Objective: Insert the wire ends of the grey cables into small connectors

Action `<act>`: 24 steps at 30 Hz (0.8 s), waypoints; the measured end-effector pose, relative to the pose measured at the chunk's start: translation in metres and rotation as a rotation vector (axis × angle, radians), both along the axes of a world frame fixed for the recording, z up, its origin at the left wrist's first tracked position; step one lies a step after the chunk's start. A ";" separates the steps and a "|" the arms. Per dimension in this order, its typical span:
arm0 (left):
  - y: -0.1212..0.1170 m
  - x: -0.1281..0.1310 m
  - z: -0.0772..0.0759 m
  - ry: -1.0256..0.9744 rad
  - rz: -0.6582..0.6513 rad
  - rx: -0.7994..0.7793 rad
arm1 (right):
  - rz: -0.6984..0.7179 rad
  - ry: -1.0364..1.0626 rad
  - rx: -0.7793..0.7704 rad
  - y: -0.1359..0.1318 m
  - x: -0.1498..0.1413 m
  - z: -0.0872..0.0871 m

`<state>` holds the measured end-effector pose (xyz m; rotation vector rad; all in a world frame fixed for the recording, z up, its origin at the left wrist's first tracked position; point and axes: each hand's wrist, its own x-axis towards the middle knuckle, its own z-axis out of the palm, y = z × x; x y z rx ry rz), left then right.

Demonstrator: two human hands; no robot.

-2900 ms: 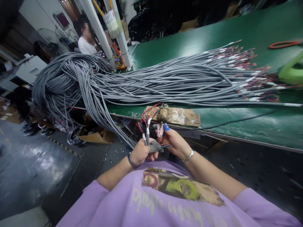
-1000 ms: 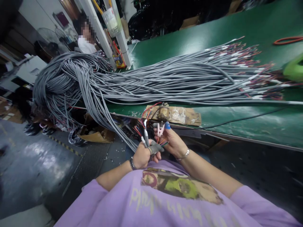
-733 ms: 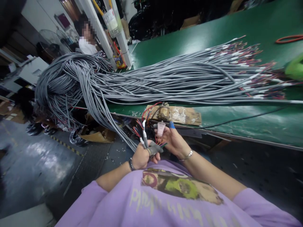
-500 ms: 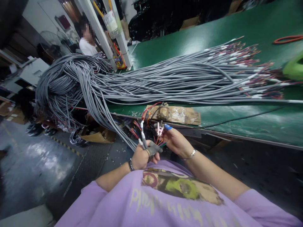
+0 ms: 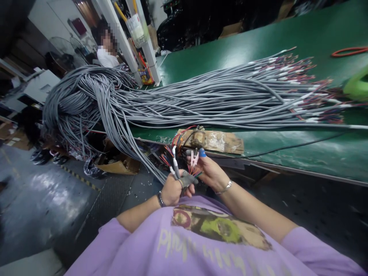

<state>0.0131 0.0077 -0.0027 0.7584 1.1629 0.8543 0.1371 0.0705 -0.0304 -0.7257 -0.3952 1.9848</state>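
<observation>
My left hand, its thumb in a grey cover, is closed around the ends of several grey cables. Thin coloured wires fan out above the fist, beside white-sleeved cable ends. More coloured wires stick out toward my right hand. That hand has a blue cover on one fingertip and pinches a small pale pink tool, shaped like a clip or little pliers. The tool is just above those wires; whether it touches them I cannot make out.
Along the green bench lies a long bundle of grey cables, drooping over the left end. A worn wooden block with wires sits at the front edge. An orange loop lies far right. A person sits beyond the white posts.
My right hand has shifted slightly left, closer to my left hand, with the pink tool still in its fingers. My left hand keeps its hold on the cables.
</observation>
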 end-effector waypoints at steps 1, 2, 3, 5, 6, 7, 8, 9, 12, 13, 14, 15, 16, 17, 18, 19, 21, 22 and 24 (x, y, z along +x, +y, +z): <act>0.001 0.000 0.000 0.001 -0.005 -0.001 | -0.012 0.007 -0.017 0.000 -0.001 0.000; 0.001 0.001 0.000 0.004 -0.010 -0.002 | -0.021 0.013 -0.037 0.000 -0.001 0.000; 0.002 0.001 -0.001 0.006 -0.014 -0.003 | -0.025 0.020 -0.059 0.000 -0.002 0.001; 0.002 0.001 -0.001 0.012 -0.019 -0.005 | -0.025 0.040 -0.090 -0.001 -0.002 0.000; 0.002 0.001 -0.001 0.015 -0.019 -0.007 | -0.020 0.053 -0.095 -0.001 -0.002 0.000; 0.003 0.001 -0.001 0.017 -0.018 -0.009 | -0.013 0.066 -0.092 -0.001 -0.002 -0.001; 0.003 0.001 -0.001 0.018 -0.015 -0.010 | -0.010 0.078 -0.083 -0.002 -0.002 -0.001; 0.003 0.001 -0.001 0.017 -0.012 -0.011 | -0.007 0.087 -0.072 -0.001 -0.002 -0.001; 0.003 0.001 -0.002 0.016 -0.008 -0.015 | -0.026 0.089 -0.047 0.000 -0.002 -0.002; 0.003 0.001 -0.002 0.017 -0.009 -0.014 | -0.036 0.085 -0.043 0.000 -0.002 -0.001; 0.003 0.002 -0.002 0.019 -0.009 -0.012 | -0.042 0.080 -0.038 0.001 -0.003 -0.001; 0.003 0.002 -0.002 0.021 -0.007 -0.010 | -0.044 0.076 -0.033 0.001 -0.003 -0.001; 0.003 0.002 -0.002 0.022 -0.004 -0.007 | -0.044 0.073 -0.025 0.001 -0.004 -0.001; 0.004 0.002 -0.002 0.023 0.000 -0.004 | -0.039 0.071 -0.016 0.000 -0.004 -0.002; 0.004 0.002 -0.001 0.023 0.003 -0.003 | -0.030 0.068 -0.007 0.000 -0.004 -0.002; 0.004 0.003 -0.001 0.023 0.006 -0.002 | -0.018 0.064 0.001 0.000 -0.003 -0.003; 0.003 0.002 0.001 0.024 0.004 0.000 | 0.008 0.046 0.004 -0.002 -0.002 -0.005; 0.003 0.002 0.002 0.026 0.000 0.000 | 0.022 0.035 -0.003 -0.002 -0.001 -0.006; 0.000 0.001 0.003 0.033 -0.016 -0.006 | 0.049 0.019 -0.017 -0.003 0.001 -0.007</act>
